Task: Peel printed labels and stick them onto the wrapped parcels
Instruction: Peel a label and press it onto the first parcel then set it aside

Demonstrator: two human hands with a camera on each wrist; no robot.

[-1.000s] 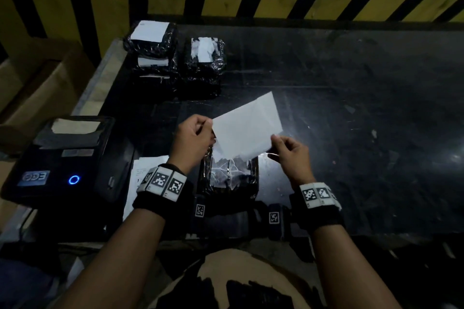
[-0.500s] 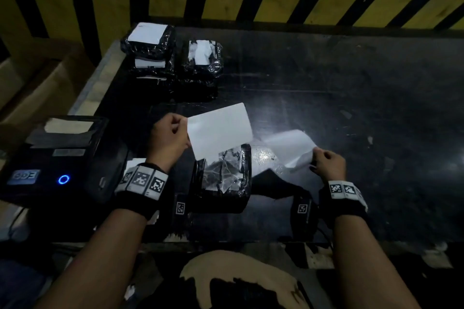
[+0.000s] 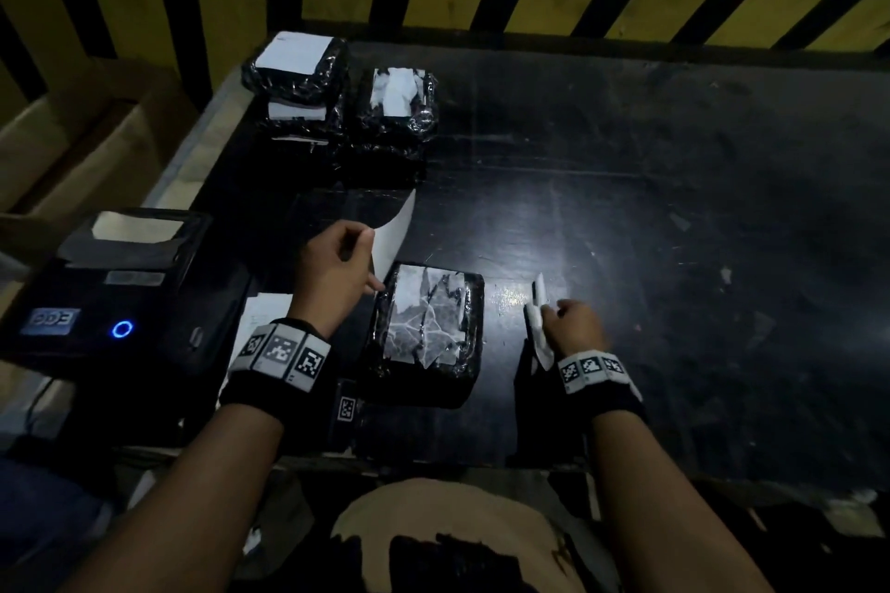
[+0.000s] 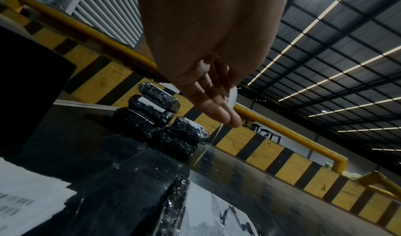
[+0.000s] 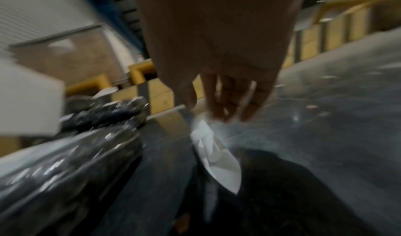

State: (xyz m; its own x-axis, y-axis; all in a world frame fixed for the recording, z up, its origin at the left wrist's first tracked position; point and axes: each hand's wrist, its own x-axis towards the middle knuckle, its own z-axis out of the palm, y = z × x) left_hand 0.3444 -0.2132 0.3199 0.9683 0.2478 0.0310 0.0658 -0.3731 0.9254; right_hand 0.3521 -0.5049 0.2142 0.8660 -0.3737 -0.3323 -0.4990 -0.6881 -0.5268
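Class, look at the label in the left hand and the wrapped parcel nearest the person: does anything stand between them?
Nothing visible does. The left hand pinches the peeled label just above the parcel's far-left corner. The right hand holds crumpled backing paper off to the parcel's right.

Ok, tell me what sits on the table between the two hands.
In the head view, one wrapped parcel lies between the left hand, which pinches the label, and the right hand, which grips the crumpled backing.

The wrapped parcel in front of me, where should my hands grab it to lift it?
Take the wrapped parcel by its two long side edges, coming down from above. It lies flat, its left side near the left hand, its right side clear of the right hand.
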